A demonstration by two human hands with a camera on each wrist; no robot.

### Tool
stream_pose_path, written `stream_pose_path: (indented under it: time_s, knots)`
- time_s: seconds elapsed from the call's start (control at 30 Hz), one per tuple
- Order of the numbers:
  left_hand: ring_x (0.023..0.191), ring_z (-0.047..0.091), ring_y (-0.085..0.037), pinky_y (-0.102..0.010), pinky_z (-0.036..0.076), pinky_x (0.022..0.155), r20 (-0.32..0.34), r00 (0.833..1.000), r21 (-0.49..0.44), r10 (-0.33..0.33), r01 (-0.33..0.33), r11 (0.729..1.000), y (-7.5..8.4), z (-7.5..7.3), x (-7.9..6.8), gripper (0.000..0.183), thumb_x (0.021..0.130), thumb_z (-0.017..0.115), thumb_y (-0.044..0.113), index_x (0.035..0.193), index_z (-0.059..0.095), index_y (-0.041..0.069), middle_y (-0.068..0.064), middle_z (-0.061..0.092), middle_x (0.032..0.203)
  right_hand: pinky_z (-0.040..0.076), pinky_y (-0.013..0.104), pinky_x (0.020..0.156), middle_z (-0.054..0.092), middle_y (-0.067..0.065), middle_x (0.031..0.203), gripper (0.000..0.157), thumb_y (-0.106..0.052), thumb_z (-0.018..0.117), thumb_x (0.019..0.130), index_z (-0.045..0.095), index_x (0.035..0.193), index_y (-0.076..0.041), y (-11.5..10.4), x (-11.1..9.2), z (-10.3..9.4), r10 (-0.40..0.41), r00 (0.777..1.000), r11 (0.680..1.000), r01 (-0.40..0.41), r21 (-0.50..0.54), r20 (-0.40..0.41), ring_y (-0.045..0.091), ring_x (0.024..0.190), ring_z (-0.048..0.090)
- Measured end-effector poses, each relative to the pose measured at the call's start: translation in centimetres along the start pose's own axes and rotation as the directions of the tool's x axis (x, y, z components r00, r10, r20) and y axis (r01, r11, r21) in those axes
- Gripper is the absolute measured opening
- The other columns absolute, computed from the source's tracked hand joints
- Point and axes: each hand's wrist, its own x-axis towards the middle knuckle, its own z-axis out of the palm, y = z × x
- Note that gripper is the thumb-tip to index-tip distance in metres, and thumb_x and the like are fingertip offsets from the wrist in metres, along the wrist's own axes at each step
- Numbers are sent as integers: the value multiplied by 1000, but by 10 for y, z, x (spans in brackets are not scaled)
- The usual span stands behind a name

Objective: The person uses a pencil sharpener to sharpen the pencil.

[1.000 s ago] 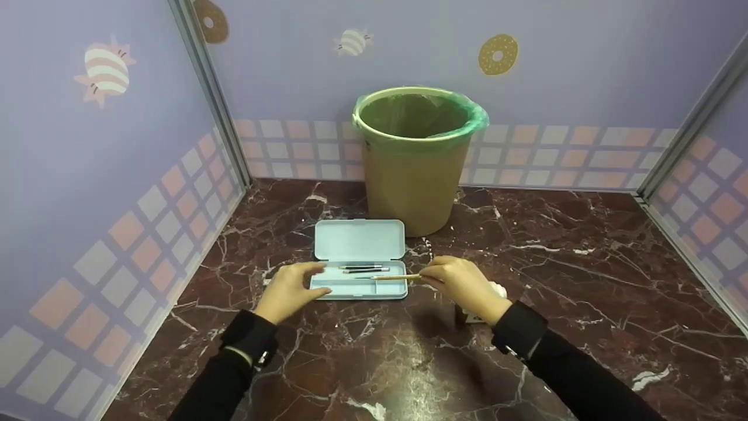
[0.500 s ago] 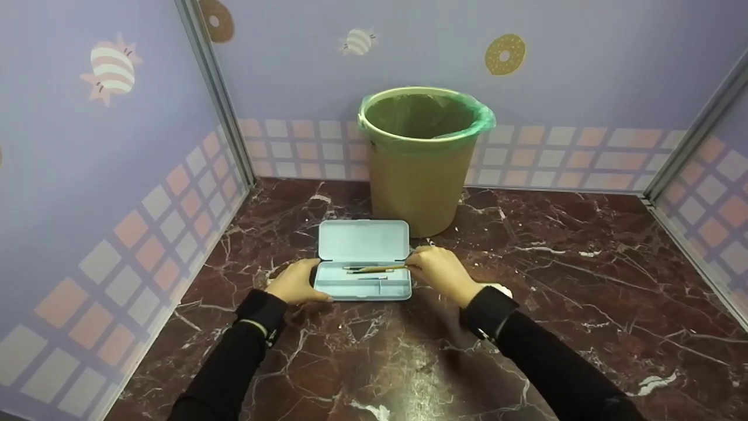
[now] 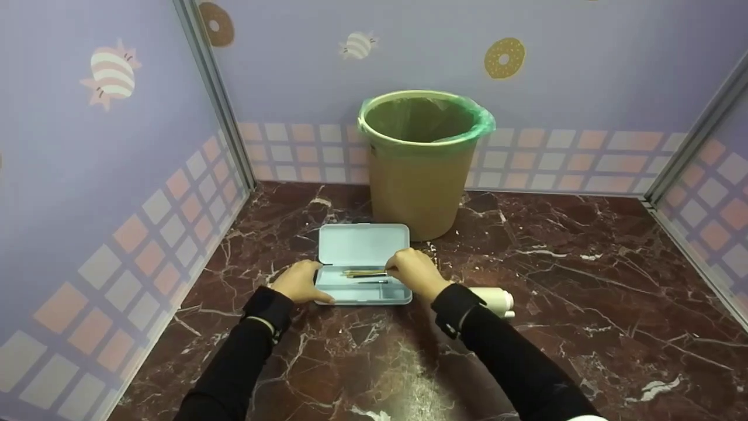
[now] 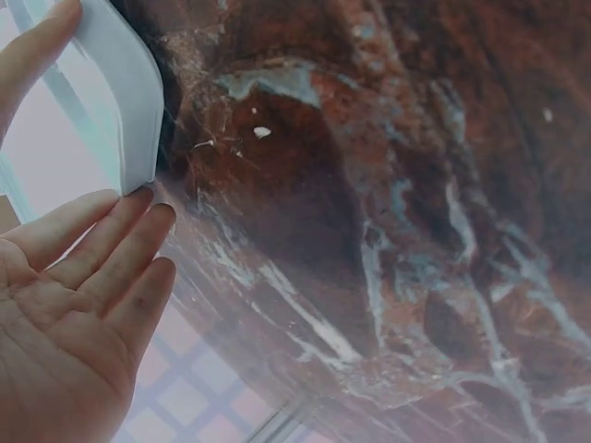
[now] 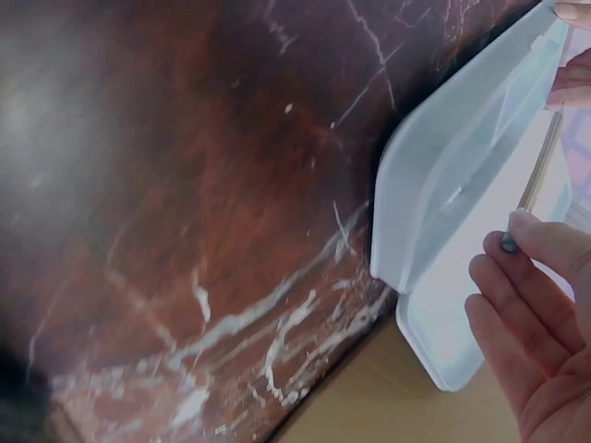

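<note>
A pale blue pencil case [image 3: 365, 242] lies with its lid back on the marble-patterned surface. My left hand [image 3: 297, 282] holds its left end, with the thumb at the front edge and the fingers at the rear corner. In the left wrist view, the left hand's fingers [image 4: 129, 231] touch the white-looking rim of the case. Over the case's right end, my right hand [image 3: 416, 270] pinches a slim pencil [image 5: 540, 166] by its dark end between thumb and forefinger. Other thin pencils [image 3: 372, 282] lie inside the case, partly hidden by the right hand.
A tan bin [image 3: 418, 187] with a green liner stands just behind the case. A cream rounded object [image 3: 494, 300] lies right of the right hand, partly covered by the sleeve. Small pale crumbs dot the surface near the bin. Patterned walls enclose the back and sides.
My right hand has brought the pencil leftward over the case and down among the others. My left hand has come onto the case's left end. The cream object is more exposed.
</note>
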Motion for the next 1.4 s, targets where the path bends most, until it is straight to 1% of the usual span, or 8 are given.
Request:
stream_pose_path:
  time_s: [0.13,0.37,0.57,0.87,1.07,1.17,1.3,1.4]
  knots:
    - [112,68,-41,-54,53,101,3,1000,10,5,-5,1000,0,0,0,77,68,94,31,126,64,-10,-27,71,121,60,49,77,80,11,88,8,-4,73,88,80,85,-5,-1,3,8,25,999,1000,-25,8,26,32,83,76]
    - [109,68,-39,-53,53,100,-2,1000,6,-6,6,1000,-1,0,2,76,66,94,31,124,66,-9,-26,72,119,59,50,78,80,12,86,5,-6,77,85,80,81,-5,1,6,18,20,999,998,-17,-56,50,34,80,75]
    - [104,69,-38,-53,54,97,0,1000,20,-3,3,1000,-2,1,3,75,66,94,31,122,66,-9,-25,72,116,58,50,75,79,13,83,6,-5,78,84,77,77,-4,2,7,19,20,998,997,-16,-75,55,34,76,74]
    - [109,69,-40,-54,54,99,22,999,31,-24,24,999,1,-1,2,78,67,94,32,126,64,-9,-26,71,121,59,52,72,77,15,81,9,-2,76,84,77,75,-3,0,11,20,42,995,993,-32,-111,95,36,77,73]
    - [112,68,-40,-54,53,100,28,999,44,-31,30,999,2,-2,2,79,68,94,33,127,63,-9,-26,70,123,59,53,70,76,16,80,12,-2,75,84,75,72,-3,-1,11,21,58,994,991,-45,-126,97,37,75,73]
    - [113,68,-41,-54,53,101,27,999,46,-39,37,998,3,-3,2,79,68,94,33,127,63,-9,-27,70,123,59,53,71,76,16,80,13,-3,76,84,74,71,-2,-1,11,21,62,992,991,-49,-125,106,37,76,73]
    - [112,68,-41,-54,53,101,28,999,45,-39,38,998,4,-3,1,79,68,94,33,127,63,-9,-27,70,122,59,53,72,77,16,81,11,-3,76,84,75,73,-2,0,11,20,55,992,992,-42,-118,113,37,77,73]
    - [109,68,-40,-54,54,99,29,999,42,-34,33,999,4,-3,1,77,68,94,33,126,64,-9,-26,71,121,58,52,69,75,14,77,14,-1,75,83,71,69,-3,0,10,20,32,995,993,-21,-119,93,35,72,71]
